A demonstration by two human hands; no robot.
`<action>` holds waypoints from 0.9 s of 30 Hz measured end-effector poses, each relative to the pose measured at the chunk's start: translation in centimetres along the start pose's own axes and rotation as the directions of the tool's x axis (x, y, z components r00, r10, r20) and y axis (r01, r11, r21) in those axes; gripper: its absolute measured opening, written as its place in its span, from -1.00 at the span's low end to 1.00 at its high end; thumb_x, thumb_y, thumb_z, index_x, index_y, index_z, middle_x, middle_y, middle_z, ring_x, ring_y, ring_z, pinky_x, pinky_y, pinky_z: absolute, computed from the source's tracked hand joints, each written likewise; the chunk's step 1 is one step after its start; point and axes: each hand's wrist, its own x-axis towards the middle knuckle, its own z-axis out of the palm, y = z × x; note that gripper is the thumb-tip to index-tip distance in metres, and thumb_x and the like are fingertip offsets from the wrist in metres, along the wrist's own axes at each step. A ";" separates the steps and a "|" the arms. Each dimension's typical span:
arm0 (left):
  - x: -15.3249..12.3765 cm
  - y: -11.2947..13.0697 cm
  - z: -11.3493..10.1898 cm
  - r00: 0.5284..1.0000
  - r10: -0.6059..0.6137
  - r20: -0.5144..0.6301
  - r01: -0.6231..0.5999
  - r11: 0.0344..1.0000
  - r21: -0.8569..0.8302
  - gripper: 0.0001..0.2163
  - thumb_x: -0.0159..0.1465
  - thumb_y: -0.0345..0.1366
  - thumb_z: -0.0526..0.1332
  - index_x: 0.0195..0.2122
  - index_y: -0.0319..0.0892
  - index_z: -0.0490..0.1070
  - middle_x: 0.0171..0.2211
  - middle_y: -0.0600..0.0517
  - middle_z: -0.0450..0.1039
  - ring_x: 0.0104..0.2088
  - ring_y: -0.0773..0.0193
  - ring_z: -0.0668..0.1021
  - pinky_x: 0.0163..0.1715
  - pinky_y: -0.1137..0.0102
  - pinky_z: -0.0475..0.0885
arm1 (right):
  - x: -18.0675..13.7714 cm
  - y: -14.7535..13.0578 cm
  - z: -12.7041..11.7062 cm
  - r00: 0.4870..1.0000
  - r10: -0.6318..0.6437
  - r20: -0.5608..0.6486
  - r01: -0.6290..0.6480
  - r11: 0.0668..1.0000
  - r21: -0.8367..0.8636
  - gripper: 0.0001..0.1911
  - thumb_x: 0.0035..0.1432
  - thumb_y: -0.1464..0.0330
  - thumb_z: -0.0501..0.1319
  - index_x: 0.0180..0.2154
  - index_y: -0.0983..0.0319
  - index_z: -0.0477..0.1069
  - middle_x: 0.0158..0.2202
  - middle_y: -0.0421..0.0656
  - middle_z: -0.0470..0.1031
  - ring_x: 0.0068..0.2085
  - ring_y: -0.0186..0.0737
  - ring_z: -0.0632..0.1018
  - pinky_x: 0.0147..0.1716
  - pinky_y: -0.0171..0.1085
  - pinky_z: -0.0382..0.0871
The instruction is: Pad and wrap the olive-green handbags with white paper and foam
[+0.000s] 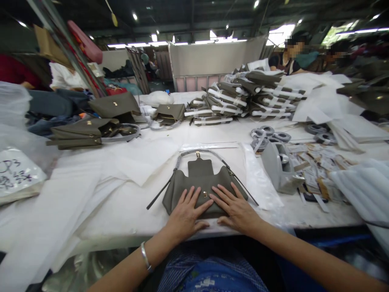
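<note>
Pressing both palms flat, your left hand [186, 213] and right hand [235, 209] sit side by side, fingers spread, gripping nothing, on the olive handbag [200, 184], pinning it against the white table [121, 202] edge, probably to flatten it.

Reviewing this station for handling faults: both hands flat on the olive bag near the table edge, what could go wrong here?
1. The olive bag lies close to the table edge; pressure from the left hand and right hand might slide it off.
2. Its loose strap could snag.
3. The tape dispenser nearby might scuff the leather.
</note>
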 end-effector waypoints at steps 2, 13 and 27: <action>0.4 0.1 0.7 0.999 -0.005 -0.039 0.004 1.000 -0.026 -0.24 0.20 0.09 0.29 0.36 0.20 -0.03 0.43 -0.12 -0.16 0.38 -0.16 0.03 0.28 -0.13 0.07 | 0.3 0.1 -0.2 0.999 -0.035 -0.004 0.035 0.999 0.008 -0.11 0.19 -0.04 0.25 0.37 0.24 0.03 0.37 0.04 0.05 0.36 0.15 0.11 0.32 0.26 -0.09; -0.2 -0.1 2.4 0.987 -0.051 -0.152 0.038 0.995 -0.088 -0.36 0.31 0.06 0.16 0.36 0.25 -0.06 0.42 -0.06 -0.10 0.38 -0.07 0.07 0.32 -0.06 0.01 | 18.2 -1.4 -3.0 0.980 -0.136 -0.143 0.174 0.936 0.306 -0.73 0.33 0.35 0.19 0.04 0.17 0.48 0.02 -0.12 0.54 0.02 -0.18 0.54 0.04 -0.25 0.41; -0.6 -0.5 1.8 0.981 -0.081 -0.177 0.046 0.980 -0.196 -0.39 0.33 0.11 0.09 0.36 0.33 -0.11 0.43 0.03 -0.13 0.37 -0.02 0.10 0.32 -0.06 0.07 | 35.1 -1.7 5.7 0.923 -0.382 0.048 0.366 0.909 0.200 -0.72 0.35 0.43 0.11 0.00 0.16 0.52 0.05 -0.11 0.54 0.06 -0.14 0.54 0.07 -0.18 0.39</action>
